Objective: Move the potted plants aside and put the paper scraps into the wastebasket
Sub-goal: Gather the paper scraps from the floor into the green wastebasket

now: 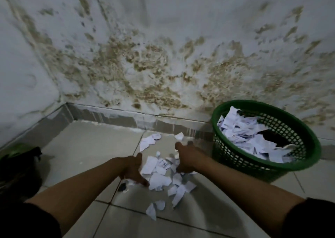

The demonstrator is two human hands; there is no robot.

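Dark print marks some paper scraps but is too blurred to read. They lie scattered on the tiled floor between the left hand and right hand, both spread wide around the pile. One green wastebasket, part-filled with scraps, stands just right, below a stained wall.

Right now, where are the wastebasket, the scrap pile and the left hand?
wastebasket (308,162), head view, green rim nearest us.
scrap pile (159,180), head view, large white scrap mid-pile.
left hand (133,169), head view, back of hand.
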